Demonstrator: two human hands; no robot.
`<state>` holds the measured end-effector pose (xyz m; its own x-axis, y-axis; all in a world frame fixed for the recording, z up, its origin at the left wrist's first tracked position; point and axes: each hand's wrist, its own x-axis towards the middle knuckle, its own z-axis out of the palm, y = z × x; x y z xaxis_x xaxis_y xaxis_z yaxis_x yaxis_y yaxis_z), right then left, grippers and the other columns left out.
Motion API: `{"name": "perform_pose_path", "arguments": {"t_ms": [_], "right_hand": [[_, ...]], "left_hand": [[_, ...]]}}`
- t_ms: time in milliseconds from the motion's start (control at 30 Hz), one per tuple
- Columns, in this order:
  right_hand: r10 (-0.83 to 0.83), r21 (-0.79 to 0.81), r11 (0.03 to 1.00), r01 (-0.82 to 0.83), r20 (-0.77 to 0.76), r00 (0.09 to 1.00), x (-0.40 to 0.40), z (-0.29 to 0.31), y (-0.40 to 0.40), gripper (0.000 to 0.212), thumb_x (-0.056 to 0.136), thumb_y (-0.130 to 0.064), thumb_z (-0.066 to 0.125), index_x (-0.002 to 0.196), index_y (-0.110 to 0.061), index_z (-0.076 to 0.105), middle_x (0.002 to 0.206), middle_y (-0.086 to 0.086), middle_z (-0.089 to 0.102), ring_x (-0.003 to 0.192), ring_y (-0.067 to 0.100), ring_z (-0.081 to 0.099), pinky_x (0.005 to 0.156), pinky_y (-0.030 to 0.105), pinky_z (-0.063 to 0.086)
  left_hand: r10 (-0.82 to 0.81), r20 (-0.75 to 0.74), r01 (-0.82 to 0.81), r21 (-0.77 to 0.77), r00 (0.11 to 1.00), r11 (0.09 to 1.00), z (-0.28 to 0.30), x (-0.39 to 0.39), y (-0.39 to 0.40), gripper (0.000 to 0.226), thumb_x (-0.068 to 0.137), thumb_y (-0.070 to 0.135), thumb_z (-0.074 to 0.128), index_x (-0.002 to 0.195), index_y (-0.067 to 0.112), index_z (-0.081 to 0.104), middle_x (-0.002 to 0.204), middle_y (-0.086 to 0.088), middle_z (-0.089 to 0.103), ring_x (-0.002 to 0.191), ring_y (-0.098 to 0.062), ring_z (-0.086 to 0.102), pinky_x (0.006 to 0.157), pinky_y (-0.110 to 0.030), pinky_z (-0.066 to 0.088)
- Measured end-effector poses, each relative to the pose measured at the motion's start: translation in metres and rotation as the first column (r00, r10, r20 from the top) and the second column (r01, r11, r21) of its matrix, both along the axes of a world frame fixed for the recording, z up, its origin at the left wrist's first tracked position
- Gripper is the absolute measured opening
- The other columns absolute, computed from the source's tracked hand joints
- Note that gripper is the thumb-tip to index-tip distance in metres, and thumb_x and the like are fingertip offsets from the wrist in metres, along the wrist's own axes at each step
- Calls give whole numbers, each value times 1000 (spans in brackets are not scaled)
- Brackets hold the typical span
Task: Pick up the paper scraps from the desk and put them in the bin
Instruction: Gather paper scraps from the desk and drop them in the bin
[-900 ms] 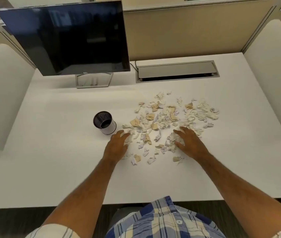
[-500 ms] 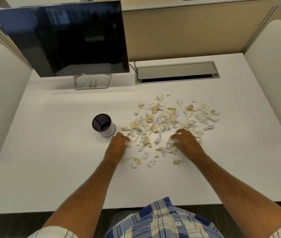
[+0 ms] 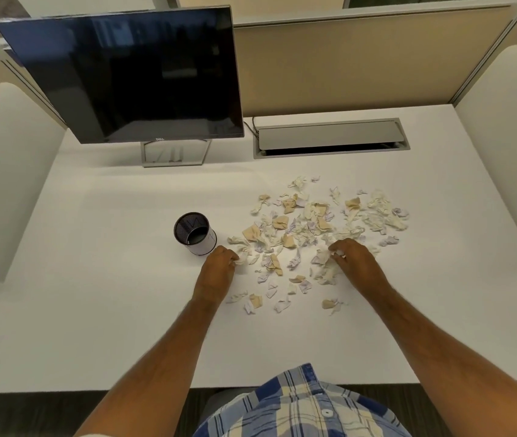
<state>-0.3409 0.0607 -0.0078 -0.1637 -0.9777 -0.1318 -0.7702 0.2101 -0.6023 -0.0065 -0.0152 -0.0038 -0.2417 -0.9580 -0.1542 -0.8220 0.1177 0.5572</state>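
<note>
While barely started: tons left on desk [image 3: 93, 310]
hands: left hand [image 3: 217, 268], right hand [image 3: 353, 260] both clutching scraps [image 3: 310, 222]
bin [image 3: 194, 233]: centre-left, looks pretty much empty

The person wears a blue, white and cream plaid shirt [image 3: 301, 408] with white buttons, forearms bare.

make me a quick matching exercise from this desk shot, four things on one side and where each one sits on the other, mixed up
Things:
1. bin
2. monitor
3. cable tray
4. paper scraps

Places:
a. recessed in the desk, far right of centre
b. back left of the desk
c. scattered between and beyond both hands
d. just beyond the left hand

Pairs: 1-d, 2-b, 3-a, 4-c
</note>
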Motion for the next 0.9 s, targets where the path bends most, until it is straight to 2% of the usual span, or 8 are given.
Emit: {"name": "perform_pose_path", "arguments": {"t_ms": [200,367,467,500,567,633,800,900], "right_hand": [[-106,-59,992,112,98,989,2,18,-11,15,95,-12,65,107,-15,74,107,-1,71,94,14,65,81,25,47],[-94,-118,987,108,124,988,16,34,-26,14,96,-16,67,108,-14,74,106,-3,72,93,11,65,82,21,48],[-66,-142,986,84,129,989,29,40,-37,14,95,-14,70,107,-15,75,104,-4,71,88,3,64,77,8,46],[-51,-153,986,70,129,990,34,42,-41,14,94,-13,70,107,-16,75,103,-5,71,86,-2,62,76,8,47],[-18,-175,984,40,127,992,44,45,-48,14,93,-12,72,105,-17,75,101,-7,70,84,-2,61,77,16,53],[10,-186,982,15,129,992,56,49,-55,14,92,-12,73,104,-17,75,99,-8,69,82,-1,60,77,24,57],[91,-191,980,-61,155,984,88,58,-70,12,92,-13,73,103,-17,74,96,-11,66,83,-4,61,76,24,57],[140,-171,979,-111,172,975,108,66,-79,13,93,-17,73,105,-19,74,97,-9,66,82,3,64,76,26,58]], "left_hand": [[81,-133,-92,-80,988,993,18,2,-7,18,95,3,61,107,8,73,109,-4,68,102,-17,65,91,-31,53],[151,-251,-186,-123,956,975,35,17,-18,19,92,3,65,107,11,75,108,4,68,97,-7,64,86,-13,48],[204,-270,-250,-147,941,957,44,33,-31,20,91,6,67,107,15,75,110,9,68,98,-2,61,86,-3,42],[222,-269,-270,-155,937,950,47,39,-36,20,91,7,67,107,16,75,110,9,68,99,-2,61,87,-4,42],[248,-251,-295,-167,936,941,50,51,-48,21,90,6,65,106,15,75,110,5,68,99,-5,61,88,-12,45],[258,-231,-297,-156,938,942,51,60,-59,22,89,2,62,104,13,75,108,1,68,99,-10,63,83,-10,44],[176,-116,-188,-100,977,977,45,70,-76,21,90,4,64,109,10,72,108,-4,63,98,-19,62,81,-26,49],[165,-138,-176,-74,977,982,41,72,-78,29,86,1,68,113,12,71,112,-1,61,100,-18,62,85,-28,53]]}}
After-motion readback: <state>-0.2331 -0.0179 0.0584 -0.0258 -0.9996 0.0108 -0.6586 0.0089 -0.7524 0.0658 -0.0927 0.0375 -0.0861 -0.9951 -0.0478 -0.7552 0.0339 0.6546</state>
